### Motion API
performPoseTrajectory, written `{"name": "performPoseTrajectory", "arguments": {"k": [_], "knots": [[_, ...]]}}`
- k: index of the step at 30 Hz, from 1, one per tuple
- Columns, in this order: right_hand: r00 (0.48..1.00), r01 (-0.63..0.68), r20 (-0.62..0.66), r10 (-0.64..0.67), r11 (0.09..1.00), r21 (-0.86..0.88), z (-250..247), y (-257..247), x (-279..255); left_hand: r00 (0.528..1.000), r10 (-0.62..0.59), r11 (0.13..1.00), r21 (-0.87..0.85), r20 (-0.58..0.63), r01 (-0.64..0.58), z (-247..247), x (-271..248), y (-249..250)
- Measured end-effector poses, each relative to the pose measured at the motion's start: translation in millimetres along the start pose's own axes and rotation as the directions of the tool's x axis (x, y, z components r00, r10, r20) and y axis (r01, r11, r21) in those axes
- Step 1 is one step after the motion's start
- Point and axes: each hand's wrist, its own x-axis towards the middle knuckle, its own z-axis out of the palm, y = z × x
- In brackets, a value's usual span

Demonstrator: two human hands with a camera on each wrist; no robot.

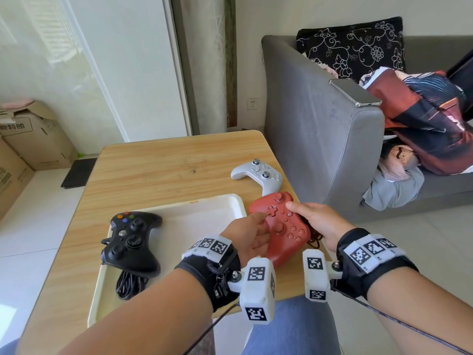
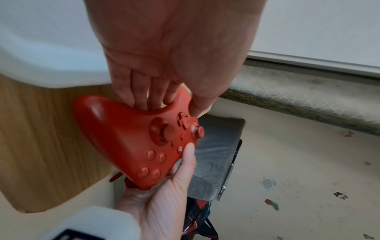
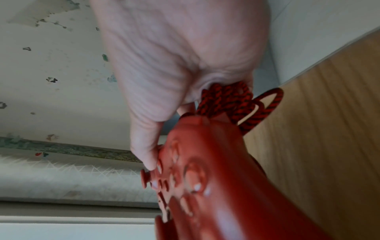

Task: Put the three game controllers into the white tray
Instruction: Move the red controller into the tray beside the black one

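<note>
i'm sitting in a home living room. a grey sofa (image 1: 320,129) stands just beside my wooden table (image 1: 158,170), with a black flowered cushion (image 1: 353,44), a heap of clothes and bedding (image 1: 419,129) and a phone (image 1: 354,92) on its arm. there are curtains (image 1: 204,60) by a glass door, a wall socket (image 1: 252,103), pale floor tiles and cardboard boxes (image 1: 28,139) in the corner.

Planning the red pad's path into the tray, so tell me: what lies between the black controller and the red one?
In the head view, only bare white tray floor and its right rim lie between the black controller and the red controller.
</note>
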Motion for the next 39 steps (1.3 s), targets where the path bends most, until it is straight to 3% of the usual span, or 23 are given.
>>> {"name": "performPoseTrajectory", "arguments": {"k": [9,15,31,39], "knots": [[0.995,0.073,0.067,-0.076,0.996,0.041,38.2,-32.8,-6.7,0.98,0.194,0.981,0.014,-0.034,-0.194,-43.8,-18.5,19.8],[0.993,0.058,0.097,-0.071,0.99,0.129,84.1,-42.0,-9.9,0.963,0.25,0.967,-0.019,-0.104,-0.253,-80.3,-31.5,28.9],[0.989,-0.034,0.147,0.015,0.991,0.129,176.9,-15.4,-9.1,0.94,0.169,0.974,-0.093,-0.297,-0.204,-142.5,-36.3,13.1],[0.985,-0.09,0.156,0.079,0.994,0.065,183.9,-2.7,2.0,0.946,0.126,0.984,-0.083,-0.3,-0.158,-146.9,-33.6,3.8]]}}
